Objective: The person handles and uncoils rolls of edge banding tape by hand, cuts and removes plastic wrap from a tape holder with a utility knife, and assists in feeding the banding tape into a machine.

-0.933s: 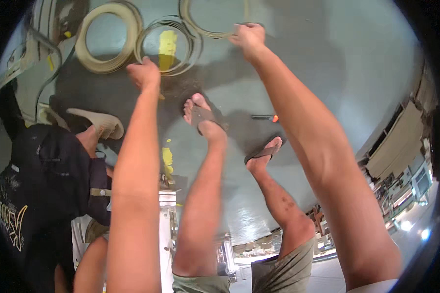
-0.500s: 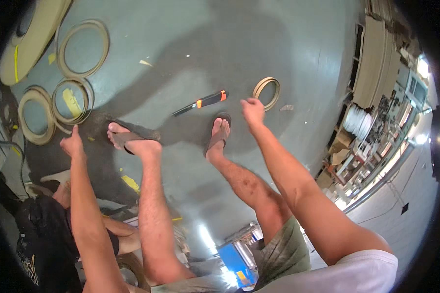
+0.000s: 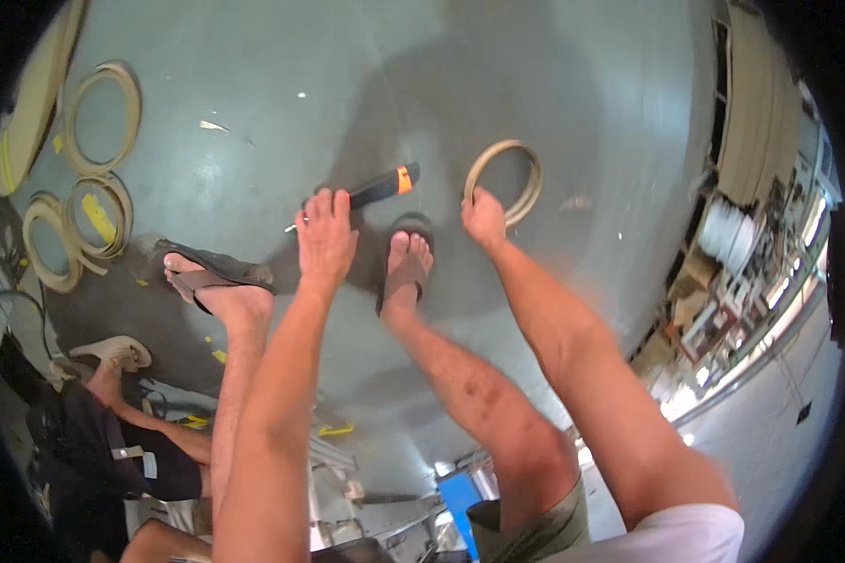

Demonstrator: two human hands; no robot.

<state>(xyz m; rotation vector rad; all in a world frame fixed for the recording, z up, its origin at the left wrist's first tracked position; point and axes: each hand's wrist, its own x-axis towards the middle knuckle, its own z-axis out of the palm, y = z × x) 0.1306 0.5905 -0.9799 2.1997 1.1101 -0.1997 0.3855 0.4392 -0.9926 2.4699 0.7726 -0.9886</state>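
My right hand is closed round the lower left side of a coil of narrow beige strip, which stands out as a ring beyond my fingers. My left hand reaches over a long black-and-orange tool, which looks like a utility knife. Its fingers are stretched out and cover the tool's left part; whether they touch it I cannot tell. The tool's right end, with an orange band, shows beyond the fingers, and a small pale tip sticks out on the left.
More beige coils lie on the grey floor at the left, by a large curved beige roll. Between my arms is my sandalled right foot; my left foot is farther left. Another person's leg is at lower left. Stacked boards line the right.
My left hand has swung right, from beside the floor coils to over the black-and-orange tool. My right hand has closed on the single coil, which has shifted slightly left.
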